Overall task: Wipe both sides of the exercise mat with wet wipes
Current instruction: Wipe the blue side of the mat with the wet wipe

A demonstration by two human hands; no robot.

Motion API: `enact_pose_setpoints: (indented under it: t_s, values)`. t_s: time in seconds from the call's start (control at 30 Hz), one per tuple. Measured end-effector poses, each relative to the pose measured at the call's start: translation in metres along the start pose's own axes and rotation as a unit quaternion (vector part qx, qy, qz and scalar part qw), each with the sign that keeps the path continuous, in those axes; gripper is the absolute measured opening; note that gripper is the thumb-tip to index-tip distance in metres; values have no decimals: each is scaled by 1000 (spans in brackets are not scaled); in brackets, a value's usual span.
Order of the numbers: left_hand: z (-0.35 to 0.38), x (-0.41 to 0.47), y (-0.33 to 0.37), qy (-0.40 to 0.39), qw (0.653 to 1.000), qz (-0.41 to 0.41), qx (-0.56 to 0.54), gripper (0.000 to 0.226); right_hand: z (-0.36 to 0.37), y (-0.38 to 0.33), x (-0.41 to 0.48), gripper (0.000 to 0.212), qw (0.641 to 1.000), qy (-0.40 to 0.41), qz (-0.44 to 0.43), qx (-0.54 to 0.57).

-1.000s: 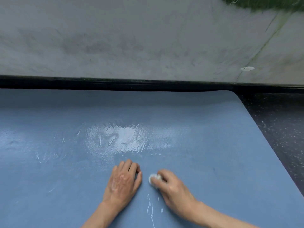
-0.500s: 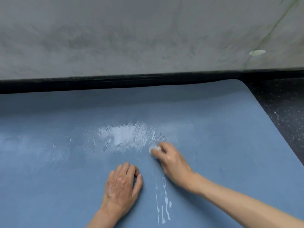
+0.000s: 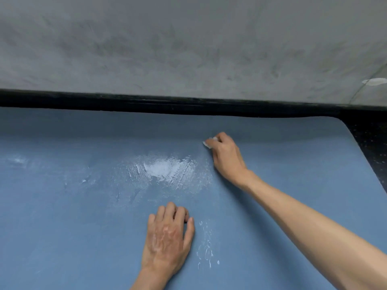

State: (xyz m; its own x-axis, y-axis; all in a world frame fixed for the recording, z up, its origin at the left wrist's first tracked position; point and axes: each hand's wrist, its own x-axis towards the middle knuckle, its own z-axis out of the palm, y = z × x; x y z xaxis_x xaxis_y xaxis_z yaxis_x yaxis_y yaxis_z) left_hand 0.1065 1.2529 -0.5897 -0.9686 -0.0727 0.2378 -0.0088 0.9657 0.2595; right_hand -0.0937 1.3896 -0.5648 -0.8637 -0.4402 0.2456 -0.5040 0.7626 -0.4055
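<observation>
blue exercise mat (image 3: 282,185) glistens with wet streaks.

A grey, mottled concrete surface (image 3: 188,49) filled the upper view. A black strip (image 3: 146,102) ran along its lower edge. Dark speckled floor (image 3: 368,147) showed at the right, and a small white oval patch (image 3: 374,82) marked the grey surface there.

Single head view: looks forward and down, close over mat (image 3: 62,227), wall (image 3: 188,49) beyond.
</observation>
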Motion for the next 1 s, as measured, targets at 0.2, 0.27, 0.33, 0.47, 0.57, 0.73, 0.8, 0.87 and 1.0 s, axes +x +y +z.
enact_pose_setpoints:
  t_s: [0.2,0.27,0.33,0.47,0.57,0.73,0.8,0.87,1.0]
  values:
    - [5,4,0,20,1000,-9,-11,22,-33,-35,-111,17,975,-172,-113,83]
    - [7,5,-1,20,1000,-6,-8,21,-30,-21,-102,34,962,-208,-156,84]
    - [7,5,-1,22,1000,-6,-10,20,-19,-11,-53,33,969,-183,-154,58]
    - [7,6,0,31,999,-11,-17,18,6,1,60,19,995,-97,-22,25]
    - [7,5,0,34,999,-5,-21,14,15,-4,77,30,995,-98,-33,15]
    - [9,6,-1,45,999,-8,-23,18,2,-22,-13,24,975,-179,-123,56]
    - [9,6,-1,42,999,-7,-19,18,-1,-14,-5,21,968,-186,-156,56]
    - [9,5,0,36,999,-9,-22,20,4,-10,35,16,976,-173,-117,65]
    - [6,4,-1,17,999,-5,-27,15,21,-4,98,27,994,-97,-35,33]
